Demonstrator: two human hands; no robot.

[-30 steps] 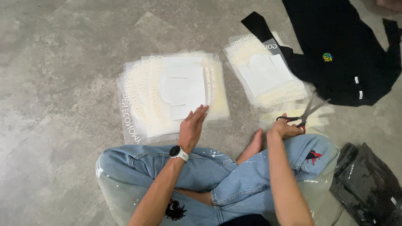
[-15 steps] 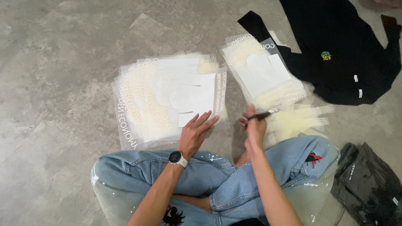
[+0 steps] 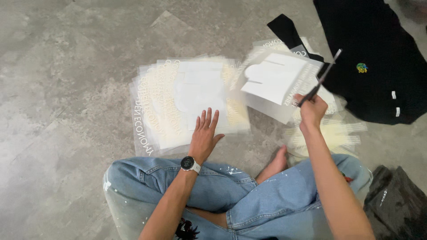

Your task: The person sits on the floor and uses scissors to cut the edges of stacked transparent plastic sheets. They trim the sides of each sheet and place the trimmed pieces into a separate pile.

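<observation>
The left hand (image 3: 203, 135) lies flat on the near edge of the sheet stack (image 3: 178, 104) on the floor (image 3: 66, 66), ahead of the crossed legs (image 3: 231, 195). To the right, the right hand (image 3: 311, 110) holds scissors (image 3: 319, 84) and a sheet (image 3: 273, 82) raised above a second stack (image 3: 327, 133). The shirt (image 3: 378, 58) lies far right, behind it. A bag (image 3: 396, 200) lies beside the right knee.
</observation>
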